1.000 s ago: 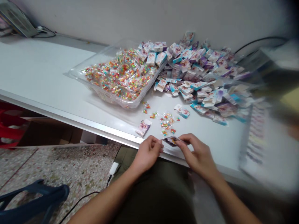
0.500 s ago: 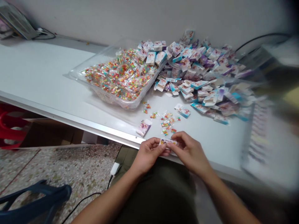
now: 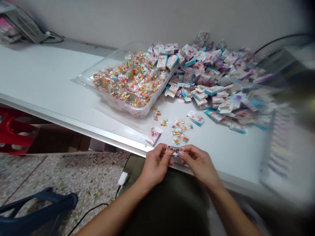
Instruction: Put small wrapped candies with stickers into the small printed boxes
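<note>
Both hands meet over the table's front edge, pinching one small white printed paper strip (image 3: 175, 150). My left hand (image 3: 157, 164) is closed on its left end, thumb on top. At its right end, my right hand (image 3: 198, 164) grips it between thumb and curled fingers. Just beyond lie several small clear packets of coloured candy (image 3: 179, 127). A purple-and-white small box (image 3: 154, 136) rests left of them, and a blue-and-white small box (image 3: 195, 117) with a raised flap lies behind to the right.
A clear plastic tray (image 3: 145, 111) full of candy packets stands behind, left of centre. A heap of small boxes (image 3: 216, 72) spreads to its right. Blurred printed sheets (image 3: 278, 154) lie far right. Below left are a red stool (image 3: 14, 131) and an open carton (image 3: 59, 139).
The strip has been turned and drawn flatter between my fingers, its printed face now showing more. My hands stay close together. The whole view has shifted slightly.
</note>
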`<state>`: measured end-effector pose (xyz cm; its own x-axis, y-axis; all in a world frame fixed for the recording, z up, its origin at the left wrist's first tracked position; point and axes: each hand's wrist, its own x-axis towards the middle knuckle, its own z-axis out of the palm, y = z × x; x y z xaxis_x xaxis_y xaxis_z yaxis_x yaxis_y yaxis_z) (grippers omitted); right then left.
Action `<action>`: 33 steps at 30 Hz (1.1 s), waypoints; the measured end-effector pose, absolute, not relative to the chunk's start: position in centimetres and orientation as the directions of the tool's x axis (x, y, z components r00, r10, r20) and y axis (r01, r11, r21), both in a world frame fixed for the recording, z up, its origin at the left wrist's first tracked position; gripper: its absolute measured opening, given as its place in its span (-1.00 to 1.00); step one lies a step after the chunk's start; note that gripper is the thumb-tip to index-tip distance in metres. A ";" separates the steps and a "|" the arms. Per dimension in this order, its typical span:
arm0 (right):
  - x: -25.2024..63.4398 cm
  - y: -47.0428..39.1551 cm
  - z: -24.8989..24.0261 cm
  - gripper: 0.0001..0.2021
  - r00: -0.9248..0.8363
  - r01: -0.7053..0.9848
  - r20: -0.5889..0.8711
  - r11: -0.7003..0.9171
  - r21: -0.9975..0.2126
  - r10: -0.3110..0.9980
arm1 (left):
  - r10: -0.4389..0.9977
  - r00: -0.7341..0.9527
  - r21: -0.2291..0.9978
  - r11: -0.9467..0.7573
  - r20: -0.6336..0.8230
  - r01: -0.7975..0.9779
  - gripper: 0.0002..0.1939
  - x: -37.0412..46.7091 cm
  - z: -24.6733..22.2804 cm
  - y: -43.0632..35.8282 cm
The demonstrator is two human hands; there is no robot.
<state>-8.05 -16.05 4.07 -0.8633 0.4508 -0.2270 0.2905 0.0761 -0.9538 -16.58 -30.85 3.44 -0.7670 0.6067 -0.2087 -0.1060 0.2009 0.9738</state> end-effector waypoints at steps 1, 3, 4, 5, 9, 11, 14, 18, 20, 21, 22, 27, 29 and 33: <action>-8.1 -15.7 4.2 -0.73 -0.857 0.285 -0.210 0.094 -0.954 0.471 | 0.594 -0.793 0.967 0.255 -0.135 0.026 -0.67 -17.2 3.6 -31.1; -8.2 -15.0 4.6 -0.73 -0.837 0.280 -0.166 0.147 -0.948 0.522 | 0.536 -0.843 0.852 0.417 0.050 0.316 -0.59 -19.0 3.8 -31.5; -8.2 -14.6 4.7 -0.74 -0.829 0.281 -0.148 0.172 -0.944 0.539 | 0.511 -0.850 0.739 0.523 0.126 0.424 -0.52 -19.9 3.8 -31.6; -8.3 -14.3 4.9 -0.75 -0.826 0.282 -0.137 0.191 -0.940 0.547 | 0.507 -0.847 0.617 0.618 0.160 0.487 -0.47 -20.9 3.7 -31.7; -9.0 -14.1 5.5 -0.76 -0.836 0.276 -0.119 0.222 -0.935 0.536 | 0.625 -0.778 0.333 0.721 0.064 0.607 -0.63 -22.9 3.1 -31.5; -9.6 -14.3 5.6 -0.76 -0.835 0.253 -0.094 0.228 -0.940 0.542 | 0.665 -0.745 0.378 0.676 0.057 0.633 -0.67 -22.6 3.0 -31.3; -10.6 -14.7 5.4 -0.76 -0.822 0.219 -0.050 0.235 -0.947 0.567 | 0.694 -0.715 0.537 0.571 0.088 0.620 -0.60 -21.1 3.1 -31.0; -11.3 -14.6 5.0 -0.76 -0.835 0.252 -0.013 0.361 -0.898 0.550 | 0.653 -0.725 0.630 0.473 0.218 0.616 -0.57 -19.1 2.8 -30.9; -11.1 -14.1 5.2 -0.78 -0.878 0.280 -0.021 0.477 -0.833 0.479 | 0.631 -0.727 0.659 0.428 0.272 0.619 -0.58 -18.5 2.3 -30.8; -11.0 -13.8 5.4 -0.79 -0.903 0.282 -0.033 0.534 -0.797 0.428 | 0.628 -0.723 0.673 0.405 0.287 0.619 -0.58 -18.3 2.0 -30.8; -10.9 -13.4 5.8 -0.80 -0.927 0.276 -0.049 0.589 -0.760 0.372 | 0.632 -0.714 0.680 0.382 0.302 0.626 -0.58 -18.2 1.6 -30.8; -11.2 -12.3 7.8 -0.82 -0.958 0.281 -0.123 0.776 -0.565 0.258 | 0.666 -0.606 0.607 0.280 0.435 0.744 -0.56 -17.7 0.2 -30.6; -11.8 -12.3 8.3 -0.78 -0.953 0.298 -0.126 0.795 -0.528 0.274 | 0.666 -0.564 0.572 0.244 0.488 0.783 -0.56 -17.6 -0.2 -30.5; -13.2 -12.7 8.2 -0.82 -0.955 0.279 -0.241 0.793 -0.541 0.172 | 0.647 -0.530 0.503 0.251 0.549 0.827 -0.53 -17.3 -0.8 -30.5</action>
